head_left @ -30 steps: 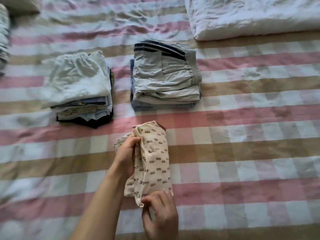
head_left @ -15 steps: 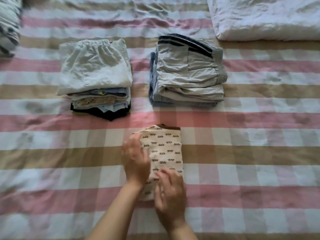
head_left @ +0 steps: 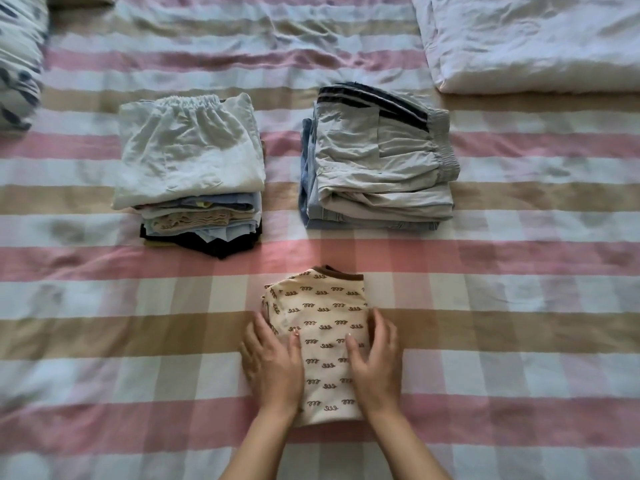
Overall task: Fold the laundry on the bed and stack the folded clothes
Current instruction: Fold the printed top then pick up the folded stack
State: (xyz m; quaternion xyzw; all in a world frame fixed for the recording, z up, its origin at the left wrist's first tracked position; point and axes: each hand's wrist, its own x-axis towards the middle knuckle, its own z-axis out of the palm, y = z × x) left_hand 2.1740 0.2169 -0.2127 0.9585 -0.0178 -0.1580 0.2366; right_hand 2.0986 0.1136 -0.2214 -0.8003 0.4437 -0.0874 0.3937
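A cream garment with small brown squiggles and a brown collar (head_left: 320, 327) lies folded flat on the checked bedsheet (head_left: 502, 341) just in front of me. My left hand (head_left: 272, 362) lies on its left edge and my right hand (head_left: 375, 358) on its right edge, thumbs on top of the cloth and fingers along the sides. Behind it stand two stacks of folded clothes: a taller one topped by a pale blue piece (head_left: 188, 154) at the left, and a grey one with dark stripes (head_left: 379, 154) at the right.
A folded white duvet (head_left: 536, 39) lies at the back right. A blue-and-white patterned pillow (head_left: 19, 57) sits at the left edge. The pink, tan and white sheet spreads wide on both sides of the stacks.
The garment went from being held up by the left hand and pinched at its lower corner by the right to lying folded flat. Both hands now frame its sides.
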